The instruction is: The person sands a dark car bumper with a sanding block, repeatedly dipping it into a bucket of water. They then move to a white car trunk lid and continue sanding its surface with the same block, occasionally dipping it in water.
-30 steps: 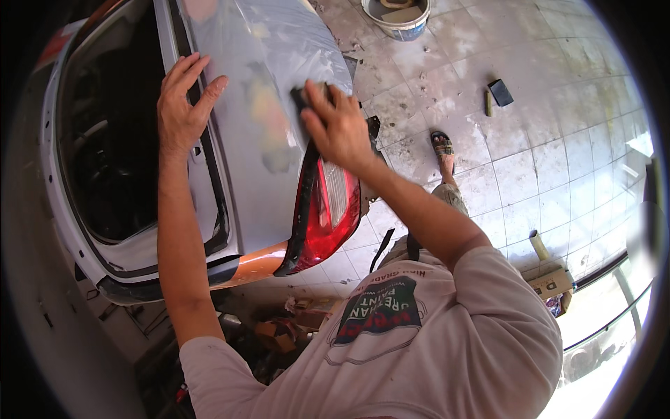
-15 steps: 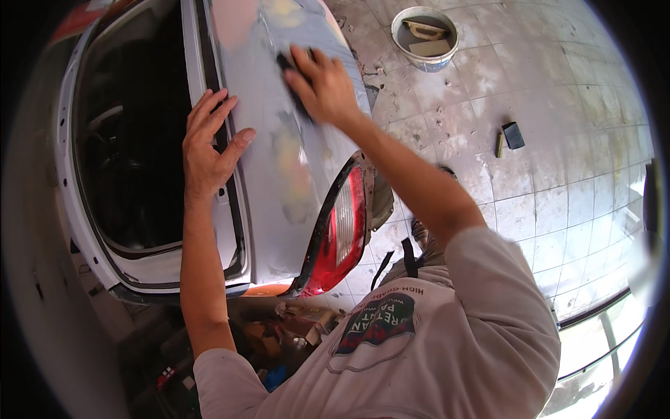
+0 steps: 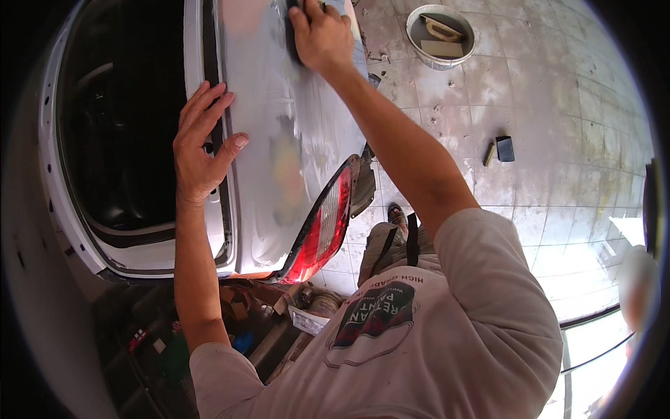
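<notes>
A white car with grey and yellowish sanded patches fills the left and middle; its bare rear panel (image 3: 269, 174) runs beneath my hands. Pressed against the far part of this panel, a black sanding block (image 3: 293, 42) is mostly hidden behind the fingers of my right hand (image 3: 324, 38), which grips it. My left hand (image 3: 204, 143) lies with fingers spread and thumb out over the dark channel (image 3: 225, 160) beside the dark rear window (image 3: 129, 133). Nothing is held in it. Closer to me, the red and clear tail light (image 3: 321, 227) sits at the panel's corner.
On the tiled floor to the right stand a white bucket (image 3: 440, 63) holding water, a float-like tool and a pale block, and a small dark box (image 3: 504, 149) beside a narrow block (image 3: 489, 154). Cluttered boxes and containers (image 3: 314, 311) lie below the bumper.
My right hand has slid the sanding block away from me along the panel. My left hand stays on the channel edge. The whole view has shifted slightly.
</notes>
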Demonstrator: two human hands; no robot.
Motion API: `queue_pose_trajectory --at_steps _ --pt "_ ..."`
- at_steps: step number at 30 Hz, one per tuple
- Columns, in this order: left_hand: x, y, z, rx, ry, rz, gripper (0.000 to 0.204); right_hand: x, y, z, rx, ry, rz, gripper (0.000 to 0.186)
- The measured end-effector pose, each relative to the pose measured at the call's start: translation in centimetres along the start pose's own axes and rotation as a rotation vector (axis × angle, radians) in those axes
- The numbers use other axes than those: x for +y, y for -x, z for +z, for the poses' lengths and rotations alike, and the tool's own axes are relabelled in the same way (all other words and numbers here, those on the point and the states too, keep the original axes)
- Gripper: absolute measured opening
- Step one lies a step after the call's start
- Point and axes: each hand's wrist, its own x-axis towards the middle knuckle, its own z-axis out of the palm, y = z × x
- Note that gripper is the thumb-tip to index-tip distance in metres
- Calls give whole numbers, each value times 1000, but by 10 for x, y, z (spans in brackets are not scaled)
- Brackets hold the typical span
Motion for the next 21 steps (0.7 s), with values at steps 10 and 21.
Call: queue_pose_trajectory --at_steps 10,21 --pt "-3 3 0 24 151 -67 61 14 37 -5 10 -81 2 52" --pt "-7 4 0 48 174 -9 60 -4 80 -21 2 -112 -89 53"
